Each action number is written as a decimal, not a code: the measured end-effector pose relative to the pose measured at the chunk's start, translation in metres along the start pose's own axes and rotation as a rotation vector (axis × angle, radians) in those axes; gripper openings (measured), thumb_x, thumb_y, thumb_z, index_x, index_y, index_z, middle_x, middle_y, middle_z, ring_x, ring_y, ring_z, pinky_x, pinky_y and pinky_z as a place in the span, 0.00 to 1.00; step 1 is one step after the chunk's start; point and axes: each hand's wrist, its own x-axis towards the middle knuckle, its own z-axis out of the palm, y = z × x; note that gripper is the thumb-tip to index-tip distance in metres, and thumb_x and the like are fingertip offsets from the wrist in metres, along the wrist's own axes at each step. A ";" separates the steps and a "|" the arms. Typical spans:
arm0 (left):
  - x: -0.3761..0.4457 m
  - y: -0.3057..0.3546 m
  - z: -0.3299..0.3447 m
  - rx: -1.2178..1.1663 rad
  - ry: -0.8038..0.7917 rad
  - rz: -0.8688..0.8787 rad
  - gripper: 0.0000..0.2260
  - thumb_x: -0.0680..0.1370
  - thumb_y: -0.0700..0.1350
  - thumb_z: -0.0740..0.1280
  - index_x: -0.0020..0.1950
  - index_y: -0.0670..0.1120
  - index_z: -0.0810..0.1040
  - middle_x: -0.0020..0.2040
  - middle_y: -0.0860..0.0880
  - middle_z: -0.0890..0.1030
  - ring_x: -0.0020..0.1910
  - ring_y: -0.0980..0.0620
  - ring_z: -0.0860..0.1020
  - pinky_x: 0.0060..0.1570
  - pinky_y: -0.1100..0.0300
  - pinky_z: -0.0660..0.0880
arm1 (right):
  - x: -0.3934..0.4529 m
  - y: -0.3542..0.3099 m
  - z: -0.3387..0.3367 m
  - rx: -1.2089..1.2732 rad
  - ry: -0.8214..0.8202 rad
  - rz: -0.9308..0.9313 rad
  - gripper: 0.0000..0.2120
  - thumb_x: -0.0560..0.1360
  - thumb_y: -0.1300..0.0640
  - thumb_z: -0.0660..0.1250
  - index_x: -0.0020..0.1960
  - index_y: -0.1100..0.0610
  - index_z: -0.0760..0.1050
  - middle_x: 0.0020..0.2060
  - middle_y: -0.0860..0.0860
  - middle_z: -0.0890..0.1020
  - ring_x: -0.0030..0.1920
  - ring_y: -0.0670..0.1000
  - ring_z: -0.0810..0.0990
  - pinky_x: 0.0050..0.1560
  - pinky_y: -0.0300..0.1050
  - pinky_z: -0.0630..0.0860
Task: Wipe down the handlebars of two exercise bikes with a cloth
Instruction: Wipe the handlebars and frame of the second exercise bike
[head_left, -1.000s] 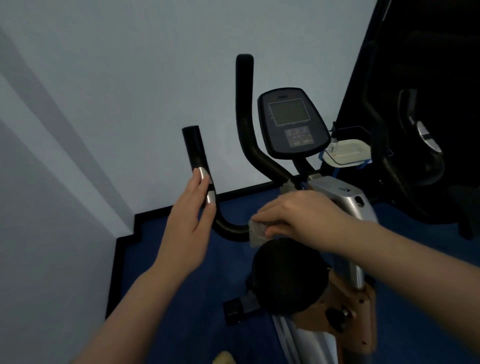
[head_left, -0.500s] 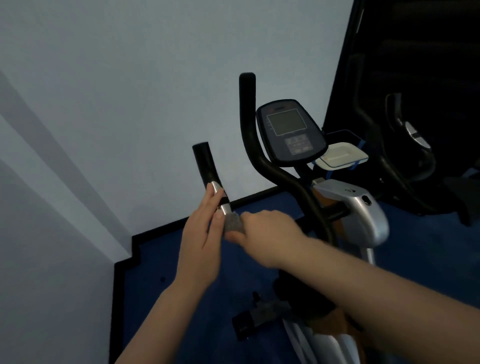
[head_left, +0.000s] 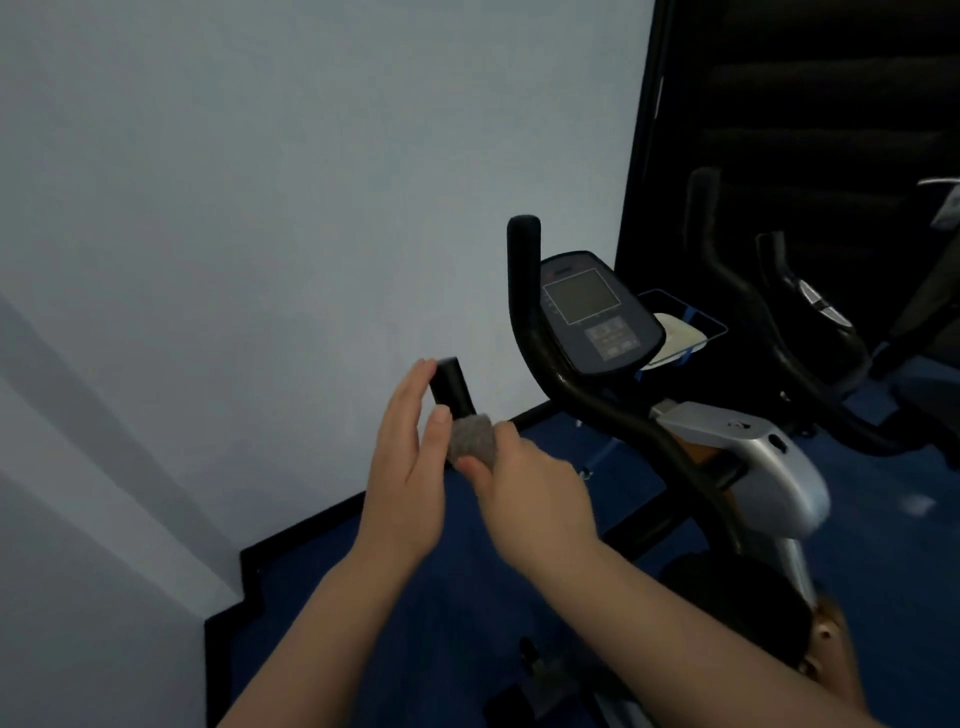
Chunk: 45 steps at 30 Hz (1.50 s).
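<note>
step: wiping left grip of near bike | change: my right hand (head_left: 524, 483) has carried the cloth (head_left: 471, 437) up from the bend, pinched around the left grip (head_left: 451, 387) | left hand (head_left: 410, 457) flat, fingers loose, steadying it | next: right grip (head_left: 524, 291), second bike (head_left: 779, 322) look untouched

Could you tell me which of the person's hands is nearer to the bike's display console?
Right. The right hand, holding the grey cloth against the left handlebar grip, lies on the side toward the console; the left hand is beyond that grip, farther away.
</note>
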 end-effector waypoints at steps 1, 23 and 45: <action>0.002 -0.002 -0.001 -0.022 -0.015 -0.010 0.19 0.79 0.57 0.54 0.70 0.64 0.61 0.69 0.71 0.63 0.69 0.71 0.61 0.66 0.78 0.57 | -0.007 0.003 0.003 -0.009 0.024 -0.004 0.17 0.79 0.40 0.53 0.58 0.52 0.67 0.50 0.49 0.78 0.46 0.52 0.78 0.40 0.47 0.72; 0.001 -0.007 -0.023 -0.206 0.238 -0.095 0.16 0.77 0.53 0.55 0.64 0.64 0.70 0.64 0.68 0.72 0.63 0.71 0.69 0.56 0.72 0.64 | 0.089 -0.037 -0.011 0.431 0.143 -0.125 0.23 0.76 0.37 0.56 0.42 0.55 0.77 0.34 0.51 0.81 0.38 0.52 0.79 0.42 0.52 0.77; 0.012 -0.005 -0.019 -0.102 0.005 -0.055 0.17 0.79 0.55 0.55 0.69 0.61 0.67 0.66 0.65 0.71 0.65 0.69 0.67 0.59 0.72 0.65 | 0.067 -0.038 0.012 0.347 0.363 -0.012 0.17 0.82 0.48 0.47 0.53 0.48 0.75 0.40 0.45 0.79 0.41 0.50 0.79 0.39 0.48 0.74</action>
